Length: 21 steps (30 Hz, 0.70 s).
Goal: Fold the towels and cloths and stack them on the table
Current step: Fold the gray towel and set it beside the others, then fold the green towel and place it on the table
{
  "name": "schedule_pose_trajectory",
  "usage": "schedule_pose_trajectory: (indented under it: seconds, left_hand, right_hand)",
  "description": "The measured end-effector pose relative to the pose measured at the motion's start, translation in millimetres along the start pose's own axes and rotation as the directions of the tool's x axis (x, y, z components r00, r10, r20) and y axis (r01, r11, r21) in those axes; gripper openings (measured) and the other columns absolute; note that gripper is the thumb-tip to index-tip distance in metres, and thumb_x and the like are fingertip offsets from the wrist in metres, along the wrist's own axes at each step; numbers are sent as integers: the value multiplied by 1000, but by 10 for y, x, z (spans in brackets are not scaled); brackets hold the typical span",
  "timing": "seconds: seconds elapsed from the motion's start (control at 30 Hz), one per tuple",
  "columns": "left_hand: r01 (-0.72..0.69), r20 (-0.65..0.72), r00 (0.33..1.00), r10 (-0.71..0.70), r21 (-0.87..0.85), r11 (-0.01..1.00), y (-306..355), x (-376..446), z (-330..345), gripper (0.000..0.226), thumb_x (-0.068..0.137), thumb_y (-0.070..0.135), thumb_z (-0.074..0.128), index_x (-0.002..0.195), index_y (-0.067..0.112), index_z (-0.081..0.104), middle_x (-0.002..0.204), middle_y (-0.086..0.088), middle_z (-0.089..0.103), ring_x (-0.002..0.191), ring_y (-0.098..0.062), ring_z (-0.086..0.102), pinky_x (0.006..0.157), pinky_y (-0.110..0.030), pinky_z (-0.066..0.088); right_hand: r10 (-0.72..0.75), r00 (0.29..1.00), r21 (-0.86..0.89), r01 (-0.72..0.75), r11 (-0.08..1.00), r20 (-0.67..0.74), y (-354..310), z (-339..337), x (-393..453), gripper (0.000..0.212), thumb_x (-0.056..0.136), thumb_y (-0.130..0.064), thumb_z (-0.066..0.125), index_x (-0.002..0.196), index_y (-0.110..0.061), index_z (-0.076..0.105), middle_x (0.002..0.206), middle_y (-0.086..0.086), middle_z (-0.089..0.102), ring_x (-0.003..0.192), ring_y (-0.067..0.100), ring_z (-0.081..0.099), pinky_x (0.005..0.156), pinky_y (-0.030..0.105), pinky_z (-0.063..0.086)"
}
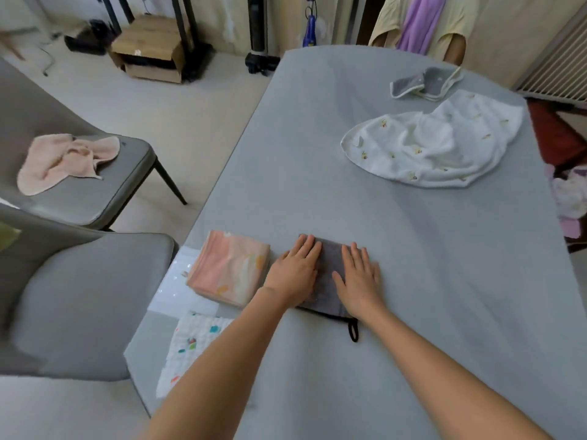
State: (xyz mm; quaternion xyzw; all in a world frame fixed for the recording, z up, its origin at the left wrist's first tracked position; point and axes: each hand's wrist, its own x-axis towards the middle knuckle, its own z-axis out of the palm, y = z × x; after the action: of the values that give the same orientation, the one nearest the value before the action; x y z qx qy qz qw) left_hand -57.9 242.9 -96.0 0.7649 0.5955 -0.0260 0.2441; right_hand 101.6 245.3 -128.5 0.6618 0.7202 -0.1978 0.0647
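Head view: both hands are pressing a folded grey towel (330,274) flat on the tabletop (413,281).
Left hand (295,271) and right hand (359,274) are lying with fingers straight, gripping nothing; the towel looks soft and light, best lifted by its folded edges.

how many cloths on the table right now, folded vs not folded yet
Folded: 2, the pink folded cloth and the dark grey cloth under both hands
Unfolded: 3, the white printed cloth, the grey cloth with cream trim, the white patterned cloth
Total: 5

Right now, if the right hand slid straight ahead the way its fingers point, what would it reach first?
Probably bare table, then the crumpled white cloth. The right hand lies flat on the folded grey towel, fingers pointing slightly left, so it might pass beside it.
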Motion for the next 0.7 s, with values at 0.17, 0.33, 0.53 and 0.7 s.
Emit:
schedule_pose_trajectory:
  seconds: [0.17, 0.33, 0.53, 0.7]
  left_hand:
    - [87, -293, 948, -120, -122, 989, 135, -582, -488, 38, 97, 24, 39, 133, 21, 50, 123, -1, 62, 111, -27, 58, 85, -34, 46]
    - [298, -323, 882, -344, -184, 937, -411, -1477, -775, 32, 97, 26, 40, 122, 24, 59, 119, 4, 64, 110, -22, 59, 82, -31, 46]
    - [554, -256, 763, -594, -215, 804, -1382, -2726, -1037, 36, 97, 32, 42, 129, 19, 54, 130, -2, 58, 117, -26, 55, 93, -37, 47]
    - [671, -236, 669, -705, -214, 709, -2162, -3863, -976, 37, 96, 32, 43, 130, 19, 51, 132, -3, 55, 120, -25, 52, 91, -37, 46]
  right_hand:
    - [-140, 970, 80, 158, 984, -197, -130, -502, -179, 43, 97, -19, 45, 138, -6, 43, 151, 14, 33, 142, 27, 26, 116, 38, 17]
    - [-390, 919, 165, 393, 905, -49, -969, -708, -483, 31, 94, -14, 46, 123, -7, 55, 128, 11, 56, 114, 30, 54, 94, 34, 40]
    - [-583, 805, 142, 568, 810, 106, -2384, -778, -760, 28, 92, -20, 48, 114, -12, 63, 117, 9, 66, 108, 27, 59, 88, 32, 45]
    - [-646, 744, 73, 644, 762, 173, -3601, -572, -1045, 25, 92, -15, 48, 108, -6, 65, 112, 12, 66, 104, 29, 59, 84, 32, 46]
